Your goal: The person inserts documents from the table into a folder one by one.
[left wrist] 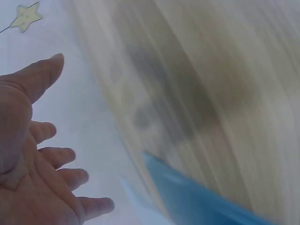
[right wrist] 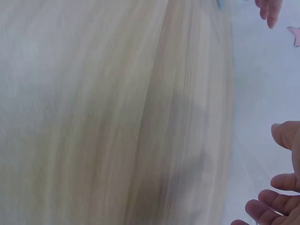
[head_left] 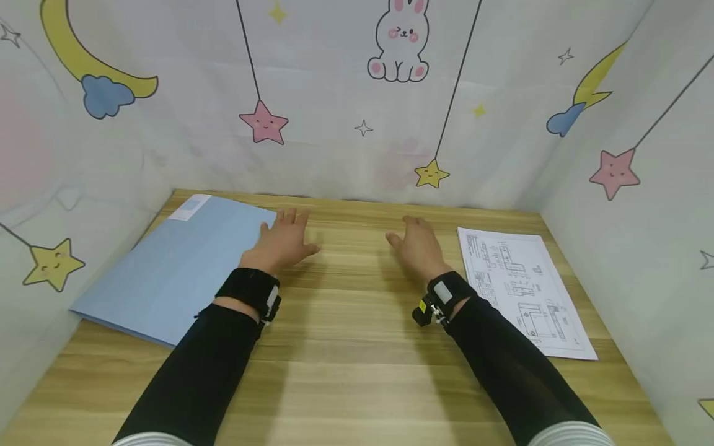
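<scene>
My left hand hovers with spread fingers by the right edge of a light blue folder, overlapping it in the head view. Its palm and separated fingers show in the left wrist view, with a blue folder corner below. Across from it, my right hand hangs over the wooden table, thumb out and fingers loosely bent, holding nothing. A white sheet with technical drawings lies to the right of this hand. In the right wrist view the right hand's fingers show at the lower right.
The wooden table runs between the folder and the drawing sheet. A white label is on the folder's far corner. Pale fabric walls with stars and a rabbit close off the back and sides. Both wrists wear black straps.
</scene>
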The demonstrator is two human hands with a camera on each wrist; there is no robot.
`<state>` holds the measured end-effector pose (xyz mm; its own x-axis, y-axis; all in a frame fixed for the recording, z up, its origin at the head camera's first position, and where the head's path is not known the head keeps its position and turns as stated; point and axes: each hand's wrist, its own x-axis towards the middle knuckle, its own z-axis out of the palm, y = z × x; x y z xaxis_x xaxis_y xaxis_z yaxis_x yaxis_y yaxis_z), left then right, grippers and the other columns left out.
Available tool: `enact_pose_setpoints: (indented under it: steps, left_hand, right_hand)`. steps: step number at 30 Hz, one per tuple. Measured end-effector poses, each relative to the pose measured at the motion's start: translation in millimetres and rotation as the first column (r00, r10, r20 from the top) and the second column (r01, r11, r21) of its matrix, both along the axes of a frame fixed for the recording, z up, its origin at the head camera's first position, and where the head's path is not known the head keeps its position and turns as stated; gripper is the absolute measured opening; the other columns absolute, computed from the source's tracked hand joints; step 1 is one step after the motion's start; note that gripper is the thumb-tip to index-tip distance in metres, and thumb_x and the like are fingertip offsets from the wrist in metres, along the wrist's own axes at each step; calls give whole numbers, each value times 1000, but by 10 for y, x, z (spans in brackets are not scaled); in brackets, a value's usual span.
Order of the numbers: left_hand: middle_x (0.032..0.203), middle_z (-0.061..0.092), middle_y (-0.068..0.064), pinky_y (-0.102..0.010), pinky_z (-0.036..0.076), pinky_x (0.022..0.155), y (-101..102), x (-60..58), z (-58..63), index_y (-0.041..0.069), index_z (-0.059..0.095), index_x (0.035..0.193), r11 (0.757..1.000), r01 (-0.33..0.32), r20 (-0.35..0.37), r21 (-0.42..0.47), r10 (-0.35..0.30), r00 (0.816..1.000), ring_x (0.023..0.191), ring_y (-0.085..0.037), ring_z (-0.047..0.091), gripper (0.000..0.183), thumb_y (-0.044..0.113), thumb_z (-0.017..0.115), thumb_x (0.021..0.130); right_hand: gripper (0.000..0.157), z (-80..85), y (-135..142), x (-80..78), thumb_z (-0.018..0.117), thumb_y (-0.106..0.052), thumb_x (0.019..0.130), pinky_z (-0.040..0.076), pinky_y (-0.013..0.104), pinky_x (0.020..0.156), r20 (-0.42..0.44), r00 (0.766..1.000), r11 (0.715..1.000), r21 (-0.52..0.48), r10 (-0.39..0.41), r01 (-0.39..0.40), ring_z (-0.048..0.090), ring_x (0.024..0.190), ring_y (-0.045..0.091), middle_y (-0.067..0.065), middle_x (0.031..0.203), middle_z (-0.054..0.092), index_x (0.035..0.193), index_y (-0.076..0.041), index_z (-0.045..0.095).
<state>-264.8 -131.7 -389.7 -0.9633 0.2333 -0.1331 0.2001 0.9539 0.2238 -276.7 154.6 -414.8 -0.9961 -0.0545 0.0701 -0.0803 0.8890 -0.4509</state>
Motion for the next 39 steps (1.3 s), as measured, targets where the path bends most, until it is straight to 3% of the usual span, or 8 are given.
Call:
enact_pose_setpoints:
  steps: [5, 8, 13, 18, 23, 28, 34, 39]
  left_hand:
    - [151, 5, -24, -76, 11, 98, -409, 215, 79, 16, 4, 144, 1000, -16, 75, -24, 18, 997, 133, -47, -1, 95, 66, 46, 75]
    - [149, 4, -29, -80, 10, 93, -744, 342, 59, 11, 6, 144, 997, -50, 124, -53, 56, 991, 130, -53, -1, 101, 71, 44, 72]
    - [144, 2, -38, -85, 7, 85, -1241, 508, -39, 1, 8, 142, 988, -149, 161, -48, 155, 975, 124, -60, -5, 109, 72, 47, 69]
    - [137, -14, -46, -89, -1, 75, -1502, 614, -116, -1, -1, 141, 971, -237, 206, -29, 238, 949, 114, -67, -20, 118, 74, 51, 65]
    - [135, -18, -46, -89, -2, 72, -1525, 630, -181, 2, -5, 141, 967, -253, 262, -30, 252, 932, 110, -67, -24, 121, 75, 51, 63]
    - [135, -17, -47, -89, -2, 74, -1448, 634, -203, 1, -4, 141, 970, -240, 289, -42, 242, 926, 110, -68, -22, 122, 77, 49, 62]
    - [137, -8, -48, -86, 0, 83, -1156, 655, -235, -1, 3, 141, 976, -207, 245, -69, 218, 945, 114, -70, -13, 120, 77, 48, 62]
    - [138, -2, -48, -81, 10, 91, -795, 705, -243, -1, 8, 141, 977, -198, 199, -77, 210, 957, 115, -70, -6, 116, 76, 49, 64]
  right_hand:
    - [66, -48, -71, 200, 51, -48, 83, 35, 48, 104, 10, 999, 996, -68, 51, -51, 36, 125, 28, 16, 138, 42, 132, -6, 40]
    - [66, -107, -108, 322, 52, -47, 82, 34, 47, 105, 33, 995, 993, -76, 97, -94, 35, 126, 27, 15, 138, 42, 132, -7, 39]
    - [67, -199, -148, 494, 52, -47, 83, 33, 47, 106, 59, 990, 991, -31, 132, -130, 35, 126, 29, 16, 139, 41, 133, -5, 38]
    - [69, -275, -140, 611, 54, -46, 81, 33, 49, 105, 37, 986, 983, 75, 164, -166, 36, 125, 34, 23, 137, 41, 130, 1, 41]
    - [71, -347, -106, 668, 54, -49, 80, 32, 53, 104, 36, 983, 969, 166, 182, -186, 33, 127, 33, 24, 137, 40, 128, 2, 43]
    - [73, -375, -105, 672, 52, -51, 80, 30, 54, 105, 51, 982, 967, 171, 182, -188, 30, 129, 32, 23, 139, 38, 130, 1, 41]
    - [74, -376, -106, 655, 52, -52, 80, 28, 52, 107, 56, 983, 970, 162, 175, -182, 29, 130, 32, 24, 139, 38, 130, 3, 40]
    - [74, -368, -108, 645, 53, -50, 80, 28, 54, 107, 59, 984, 973, 148, 171, -178, 29, 130, 33, 25, 139, 38, 129, 3, 40]
